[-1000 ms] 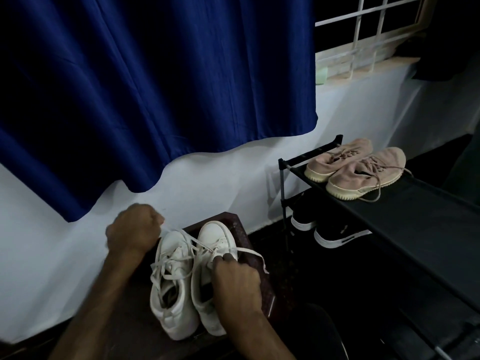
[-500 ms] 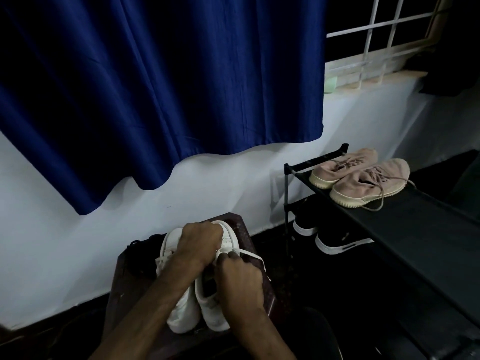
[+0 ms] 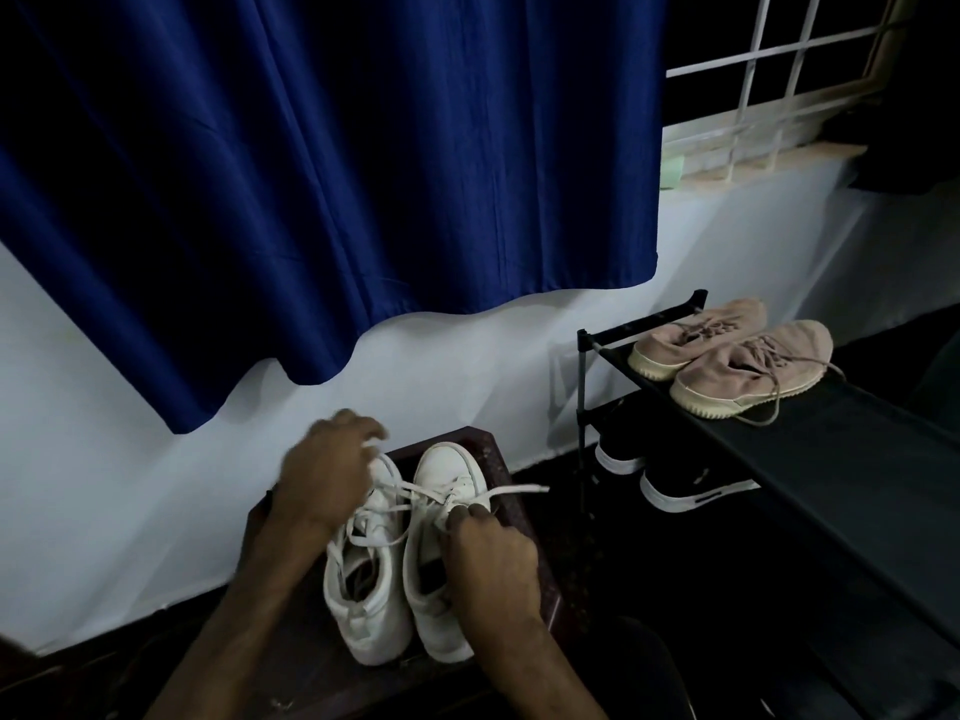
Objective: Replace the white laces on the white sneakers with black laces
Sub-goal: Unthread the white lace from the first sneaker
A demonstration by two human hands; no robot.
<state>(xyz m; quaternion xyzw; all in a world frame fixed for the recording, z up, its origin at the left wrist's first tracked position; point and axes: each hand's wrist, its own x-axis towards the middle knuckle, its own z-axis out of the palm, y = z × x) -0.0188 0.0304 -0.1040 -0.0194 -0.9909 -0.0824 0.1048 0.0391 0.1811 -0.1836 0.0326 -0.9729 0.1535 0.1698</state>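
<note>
Two white sneakers stand side by side, toes away from me, on a dark wooden stool [image 3: 524,517]. My right hand [image 3: 491,561] grips the right sneaker [image 3: 444,475] at its tongue and eyelets. My left hand [image 3: 324,472] is over the toe of the left sneaker [image 3: 363,610] and pinches a white lace [image 3: 410,491] that runs taut from the right sneaker. Another end of that lace [image 3: 519,490] sticks out to the right. The left sneaker's own laces hang loose. No black laces show.
A black shoe rack [image 3: 831,449] stands to the right with a pair of pink sneakers [image 3: 748,371] on top and black shoes [image 3: 685,491] below. A blue curtain [image 3: 332,174] hangs over the white wall behind the stool.
My left hand has moved from the right sneaker's eyelets out to the upper left, drawing a length of white lace with it. The right hand has stayed on the right sneaker.
</note>
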